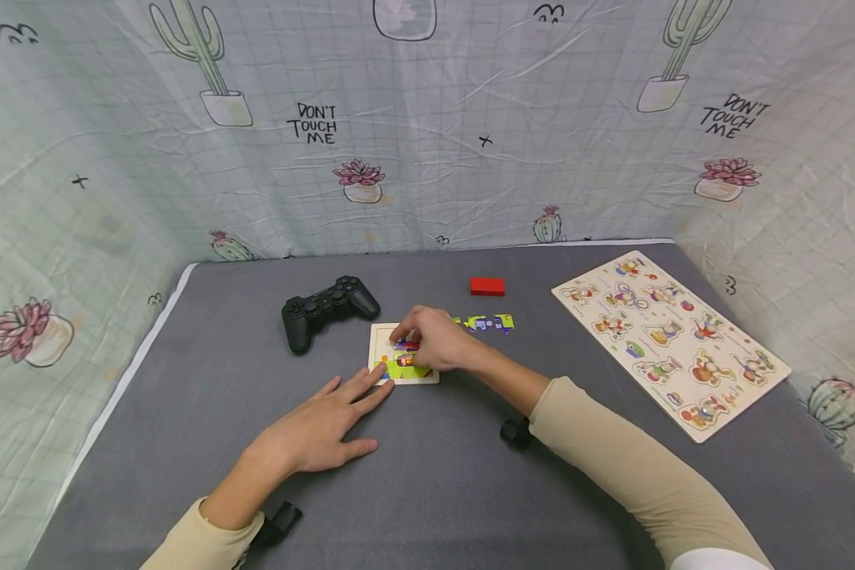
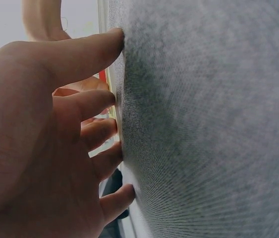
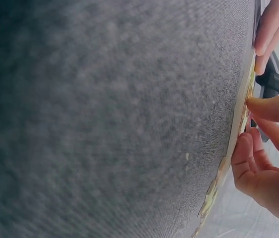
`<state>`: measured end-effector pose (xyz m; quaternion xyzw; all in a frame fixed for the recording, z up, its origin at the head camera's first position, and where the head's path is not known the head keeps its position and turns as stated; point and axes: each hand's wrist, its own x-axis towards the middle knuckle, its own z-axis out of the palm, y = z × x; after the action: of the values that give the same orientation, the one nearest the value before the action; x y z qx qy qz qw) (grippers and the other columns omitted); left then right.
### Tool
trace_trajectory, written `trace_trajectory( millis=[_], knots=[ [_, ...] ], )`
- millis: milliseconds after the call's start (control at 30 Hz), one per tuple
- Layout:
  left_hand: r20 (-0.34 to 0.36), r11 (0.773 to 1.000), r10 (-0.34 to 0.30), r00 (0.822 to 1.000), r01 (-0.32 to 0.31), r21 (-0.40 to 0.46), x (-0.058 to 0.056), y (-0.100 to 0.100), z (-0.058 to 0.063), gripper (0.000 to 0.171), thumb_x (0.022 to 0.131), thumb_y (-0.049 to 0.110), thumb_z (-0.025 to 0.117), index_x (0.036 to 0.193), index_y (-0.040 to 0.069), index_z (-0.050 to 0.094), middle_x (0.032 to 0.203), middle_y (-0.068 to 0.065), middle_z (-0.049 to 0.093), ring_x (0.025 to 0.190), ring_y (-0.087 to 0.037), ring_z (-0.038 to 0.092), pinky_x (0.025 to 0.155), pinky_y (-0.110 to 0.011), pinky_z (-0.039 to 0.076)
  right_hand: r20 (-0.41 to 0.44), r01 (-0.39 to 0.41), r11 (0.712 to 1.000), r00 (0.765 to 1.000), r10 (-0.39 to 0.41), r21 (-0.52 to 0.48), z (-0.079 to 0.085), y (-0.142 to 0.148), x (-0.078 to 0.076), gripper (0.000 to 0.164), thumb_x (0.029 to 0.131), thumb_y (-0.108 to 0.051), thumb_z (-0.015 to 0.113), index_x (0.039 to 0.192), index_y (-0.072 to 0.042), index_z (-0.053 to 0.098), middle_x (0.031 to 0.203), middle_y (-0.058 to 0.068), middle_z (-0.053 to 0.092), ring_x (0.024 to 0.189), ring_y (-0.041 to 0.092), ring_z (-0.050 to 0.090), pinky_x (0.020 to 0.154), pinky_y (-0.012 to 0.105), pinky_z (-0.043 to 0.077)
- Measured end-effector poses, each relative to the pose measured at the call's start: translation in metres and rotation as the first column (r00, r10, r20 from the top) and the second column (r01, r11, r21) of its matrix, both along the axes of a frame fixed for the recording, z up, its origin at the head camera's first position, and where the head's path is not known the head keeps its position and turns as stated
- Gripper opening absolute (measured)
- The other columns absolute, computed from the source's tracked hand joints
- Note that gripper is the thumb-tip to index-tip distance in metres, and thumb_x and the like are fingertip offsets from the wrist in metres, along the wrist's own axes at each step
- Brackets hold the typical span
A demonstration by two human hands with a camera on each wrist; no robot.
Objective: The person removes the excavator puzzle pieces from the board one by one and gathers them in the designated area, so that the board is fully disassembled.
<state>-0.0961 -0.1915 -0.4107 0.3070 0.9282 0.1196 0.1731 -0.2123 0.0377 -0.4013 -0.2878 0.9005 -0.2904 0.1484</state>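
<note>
A small square puzzle board (image 1: 381,339) lies mid-table, partly filled with green, purple and red pieces. My right hand (image 1: 427,344) hovers over it, its curled fingers pinching a puzzle piece (image 1: 406,346) down onto the board. In the right wrist view the right hand's fingers (image 3: 270,109) meet the board's edge (image 3: 238,124). My left hand (image 1: 328,419) lies flat on the grey table cover (image 2: 203,124), fingers straight, fingertips touching the board's near left corner. Several loose puzzle pieces (image 1: 488,323) lie just right of the board.
A black game controller (image 1: 328,309) sits left of the board and a red block (image 1: 487,286) behind the loose pieces. A large wooden animal puzzle (image 1: 670,340) lies at the right. Cactus-print cloth walls (image 1: 427,142) enclose the table on three sides.
</note>
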Motion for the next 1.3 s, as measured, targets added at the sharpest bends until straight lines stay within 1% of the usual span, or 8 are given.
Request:
trace_trajectory(
  millis=[233, 467, 700, 933, 1067, 1300],
  knots=[
    [-0.003, 1.000, -0.002, 1.000, 0.002, 0.000, 0.0003, 0.0002, 0.0011, 0.081, 0.100, 0.045, 0.068, 0.166, 0.019, 0.029, 0.177, -0.005, 0.010, 0.160, -0.031, 0.023, 0.128, -0.063, 0.020, -0.031, -0.017, 1.000, 0.999, 0.017, -0.002, 0.0002, -0.0013, -0.0011, 0.038, 0.079, 0.000, 0.080, 0.116, -0.012, 0.081, 0.106, 0.005, 0.071, 0.096, 0.017, 0.060, 0.083, 0.033, 0.051],
    [0.000, 1.000, 0.003, 1.000, -0.003, -0.005, 0.0002, 0.0009, 0.0019, 0.081, 0.100, 0.046, 0.068, 0.166, 0.020, 0.029, 0.177, -0.004, 0.011, 0.160, -0.031, 0.023, 0.128, -0.062, 0.020, -0.022, -0.010, 1.000, 1.000, 0.010, -0.001, 0.0003, -0.0022, -0.0010, 0.037, 0.079, 0.000, 0.082, 0.114, -0.012, 0.082, 0.109, 0.006, 0.069, 0.100, 0.019, 0.062, 0.092, 0.038, 0.051],
    [-0.009, 1.000, 0.007, 1.000, -0.007, -0.005, 0.0004, 0.0009, 0.0012, 0.082, 0.100, 0.046, 0.069, 0.166, 0.020, 0.029, 0.176, -0.004, 0.012, 0.160, -0.031, 0.024, 0.128, -0.061, 0.020, -0.058, -0.026, 1.000, 0.998, 0.025, -0.016, -0.0013, -0.0034, -0.0018, 0.034, 0.079, 0.000, 0.083, 0.111, -0.011, 0.082, 0.105, 0.007, 0.071, 0.099, 0.019, 0.063, 0.085, 0.032, 0.054],
    [-0.004, 1.000, 0.007, 1.000, -0.007, -0.003, 0.0004, 0.0000, 0.0004, 0.081, 0.100, 0.045, 0.068, 0.166, 0.020, 0.028, 0.176, -0.004, 0.012, 0.161, -0.031, 0.023, 0.128, -0.062, 0.020, -0.072, -0.020, 1.000, 0.997, 0.018, -0.017, -0.0017, -0.0051, -0.0023, 0.032, 0.079, -0.004, 0.087, 0.109, -0.011, 0.082, 0.101, 0.005, 0.071, 0.097, 0.017, 0.061, 0.084, 0.030, 0.052],
    [-0.003, 1.000, 0.006, 1.000, -0.006, -0.001, 0.0003, 0.0003, 0.0003, 0.081, 0.100, 0.045, 0.068, 0.166, 0.020, 0.028, 0.177, -0.005, 0.012, 0.161, -0.030, 0.023, 0.128, -0.062, 0.020, -0.062, -0.006, 1.000, 0.998, 0.005, -0.020, -0.0029, -0.0051, -0.0025, 0.032, 0.078, -0.004, 0.088, 0.108, -0.011, 0.082, 0.102, 0.006, 0.070, 0.095, 0.016, 0.060, 0.082, 0.029, 0.052],
    [0.001, 1.000, 0.007, 1.000, -0.007, -0.006, 0.0001, 0.0004, 0.0008, 0.081, 0.100, 0.046, 0.067, 0.167, 0.020, 0.028, 0.176, -0.005, 0.012, 0.160, -0.032, 0.023, 0.128, -0.062, 0.020, -0.006, 0.017, 0.999, 1.000, -0.018, -0.034, -0.0021, -0.0029, -0.0021, 0.032, 0.079, -0.005, 0.087, 0.109, -0.013, 0.082, 0.106, 0.006, 0.068, 0.092, 0.014, 0.062, 0.078, 0.026, 0.054]
  ],
)
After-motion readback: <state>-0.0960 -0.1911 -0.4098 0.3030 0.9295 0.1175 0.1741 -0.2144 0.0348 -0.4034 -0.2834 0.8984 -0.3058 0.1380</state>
